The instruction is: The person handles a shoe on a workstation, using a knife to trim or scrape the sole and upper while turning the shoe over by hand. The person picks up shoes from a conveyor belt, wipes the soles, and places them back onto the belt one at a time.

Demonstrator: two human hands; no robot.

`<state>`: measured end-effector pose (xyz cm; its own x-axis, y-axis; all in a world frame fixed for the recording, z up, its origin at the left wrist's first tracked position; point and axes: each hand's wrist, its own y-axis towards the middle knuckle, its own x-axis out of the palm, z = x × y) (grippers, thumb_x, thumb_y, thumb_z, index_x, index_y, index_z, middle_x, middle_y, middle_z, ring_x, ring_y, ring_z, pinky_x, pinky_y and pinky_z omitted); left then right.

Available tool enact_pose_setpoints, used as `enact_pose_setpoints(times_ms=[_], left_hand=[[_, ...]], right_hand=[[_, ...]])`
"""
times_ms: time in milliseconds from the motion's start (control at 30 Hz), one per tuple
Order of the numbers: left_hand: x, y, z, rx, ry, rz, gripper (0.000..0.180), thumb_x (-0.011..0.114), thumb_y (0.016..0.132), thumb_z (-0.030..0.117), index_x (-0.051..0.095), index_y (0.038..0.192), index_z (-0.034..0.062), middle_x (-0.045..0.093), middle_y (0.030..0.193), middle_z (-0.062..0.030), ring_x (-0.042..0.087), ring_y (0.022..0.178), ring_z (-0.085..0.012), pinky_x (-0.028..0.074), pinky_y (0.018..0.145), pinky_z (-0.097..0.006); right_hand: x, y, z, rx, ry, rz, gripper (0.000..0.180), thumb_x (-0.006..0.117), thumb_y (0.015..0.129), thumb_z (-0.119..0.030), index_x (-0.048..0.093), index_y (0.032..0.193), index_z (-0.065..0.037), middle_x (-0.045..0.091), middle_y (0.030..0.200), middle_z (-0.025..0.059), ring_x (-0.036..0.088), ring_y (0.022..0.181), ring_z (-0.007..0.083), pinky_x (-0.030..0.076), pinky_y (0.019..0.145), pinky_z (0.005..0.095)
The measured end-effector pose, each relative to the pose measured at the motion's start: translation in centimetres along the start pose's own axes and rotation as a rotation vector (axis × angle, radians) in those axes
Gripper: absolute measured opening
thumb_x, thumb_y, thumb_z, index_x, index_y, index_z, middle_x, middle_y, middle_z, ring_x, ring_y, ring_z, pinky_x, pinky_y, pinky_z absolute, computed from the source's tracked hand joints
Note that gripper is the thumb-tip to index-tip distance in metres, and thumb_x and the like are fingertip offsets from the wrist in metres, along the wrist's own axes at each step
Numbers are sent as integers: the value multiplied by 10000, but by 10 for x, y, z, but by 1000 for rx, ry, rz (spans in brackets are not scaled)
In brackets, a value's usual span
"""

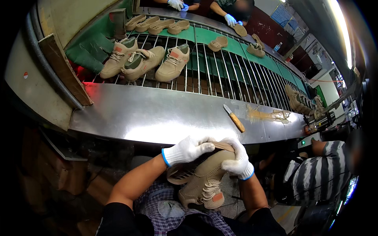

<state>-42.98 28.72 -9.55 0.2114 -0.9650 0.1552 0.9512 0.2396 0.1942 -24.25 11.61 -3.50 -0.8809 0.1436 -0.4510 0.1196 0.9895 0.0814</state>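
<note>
A tan sneaker (206,179) rests on my lap, toe up and laces toward me. My left hand (185,150), in a white knit glove, grips the sole edge near the heel. My right hand (237,159), also gloved, presses on the toe end of the same shoe. Both hands sit just below the steel table edge (157,118).
A small knife with a wooden handle (234,118) lies on the steel table beside a glue smear (267,115). Three tan sneakers (143,61) sit on the roller conveyor, with loose soles (157,24) beyond. Other people's gloved hands (230,19) work at the far side; a person in stripes (323,173) sits at my right.
</note>
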Motion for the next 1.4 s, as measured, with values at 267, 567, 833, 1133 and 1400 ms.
enact_pose_setpoints(times_ms=[267, 567, 833, 1133, 1400], left_hand=[[5, -47, -6, 15, 303, 9, 890, 833, 923, 499, 486, 1574, 2, 584, 1530, -225, 584, 1410, -307, 477, 1179, -411], [23, -67, -7, 69, 564, 90, 844, 683, 811, -30, 381, 1599, -26, 561, 1522, -288, 655, 1321, -404, 555, 1117, -399], [8, -52, 15, -37, 198, 31, 738, 551, 830, -80, 506, 1563, -8, 628, 1504, -208, 606, 1407, -291, 471, 1214, -389], [34, -74, 22, -11, 431, 97, 875, 644, 824, 28, 318, 1628, -76, 518, 1540, -352, 683, 1286, -408, 573, 1095, -408], [42, -86, 46, 154, 518, 235, 1165, 998, 746, 325, 315, 1578, -123, 625, 1400, -312, 677, 1275, -385, 530, 1106, -447]], right_hand=[[-36, 21, -15, 142, -250, -344, 767, 885, 833, -504, 637, 1385, -34, 705, 1274, 175, 699, 1172, 292, 553, 1032, 418], [-21, 24, -17, 202, -15, -273, 805, 971, 744, -442, 669, 1361, -23, 702, 1299, 124, 673, 1210, 234, 533, 1066, 401], [-25, 22, -6, 173, 3, -291, 798, 962, 732, -479, 685, 1314, -9, 719, 1224, 106, 690, 1141, 209, 551, 1011, 374], [-20, 15, 8, 203, 41, -231, 875, 960, 750, -482, 609, 1408, -23, 682, 1267, 113, 658, 1190, 219, 538, 1045, 379], [63, -7, 31, 190, 1079, 264, 748, 428, 1117, -622, 504, 1520, 4, 644, 1343, 153, 644, 1191, 228, 528, 1073, 371]])
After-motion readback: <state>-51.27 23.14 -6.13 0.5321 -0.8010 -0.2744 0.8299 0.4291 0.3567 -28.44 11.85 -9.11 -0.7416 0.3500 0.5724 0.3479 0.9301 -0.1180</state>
